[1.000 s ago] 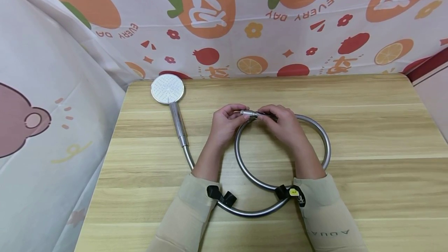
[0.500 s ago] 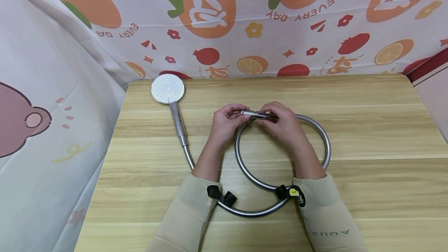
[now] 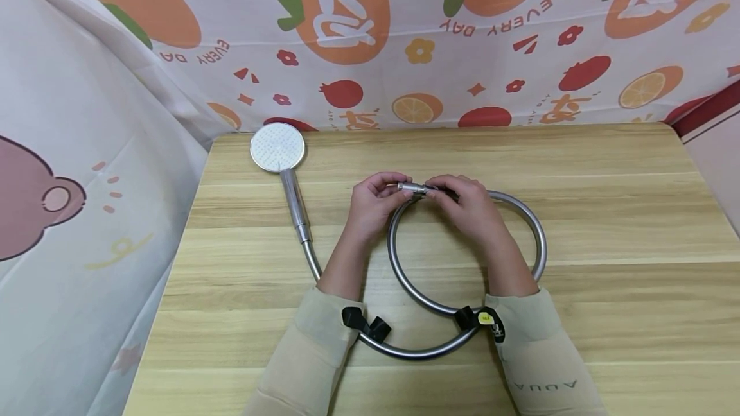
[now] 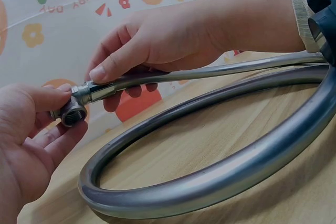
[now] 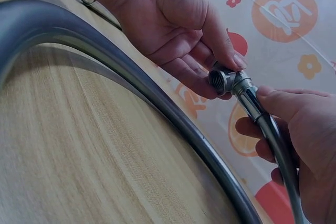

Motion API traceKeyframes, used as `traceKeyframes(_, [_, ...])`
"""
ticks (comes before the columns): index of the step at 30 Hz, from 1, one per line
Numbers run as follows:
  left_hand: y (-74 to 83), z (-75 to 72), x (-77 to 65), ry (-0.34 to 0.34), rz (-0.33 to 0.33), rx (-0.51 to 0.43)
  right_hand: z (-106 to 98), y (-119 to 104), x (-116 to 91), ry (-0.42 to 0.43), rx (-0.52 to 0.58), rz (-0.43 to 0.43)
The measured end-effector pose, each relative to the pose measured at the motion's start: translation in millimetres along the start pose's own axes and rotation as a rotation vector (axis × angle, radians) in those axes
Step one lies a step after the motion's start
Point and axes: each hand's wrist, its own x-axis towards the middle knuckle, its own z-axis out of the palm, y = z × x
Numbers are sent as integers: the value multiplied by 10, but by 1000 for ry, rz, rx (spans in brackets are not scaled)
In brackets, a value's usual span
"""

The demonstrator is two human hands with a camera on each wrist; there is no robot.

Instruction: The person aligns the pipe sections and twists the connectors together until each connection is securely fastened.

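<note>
Above the table, my left hand (image 3: 372, 204) pinches a small metal tee-shaped pipe fitting (image 4: 73, 113) between thumb and fingers; its threaded opening faces out in both wrist views. My right hand (image 3: 471, 207) grips the hose's end nut (image 4: 101, 93), with the thumb on top and fingers curled beneath. Nut and fitting meet end to end in line. The silvery shower hose (image 3: 393, 236) loops under both forearms and runs left to a handheld shower head (image 3: 277, 146), which lies with its white spray face up.
A wood-grain table (image 3: 624, 223) carries everything. Behind it hangs a fruit-print cloth (image 3: 358, 31), and a pale cloth (image 3: 87, 146) drapes along the left side. Black wrist straps (image 3: 365, 323) sit over the hose near the front.
Half a second ago the right fingers were lifted and spread back, baring more of the nut; now they are closed over it again. The left hand, fitting and shower head stay put.
</note>
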Motion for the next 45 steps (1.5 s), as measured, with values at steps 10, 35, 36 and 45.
traceKeyframes(10, [3, 11, -5, 4, -1, 16, 10, -12, -6, 34, 51, -8])
traceKeyframes(35, [15, 16, -11, 7, -2, 35, 9, 0, 4, 8, 35, -14])
traceKeyframes(36, [14, 16, -10, 9, -2, 38, 10, 0, 6, 12, 38, -17])
traceKeyframes(45, [20, 15, -4, 7, -12, 22, 11, 6, 13, 23, 24, -34])
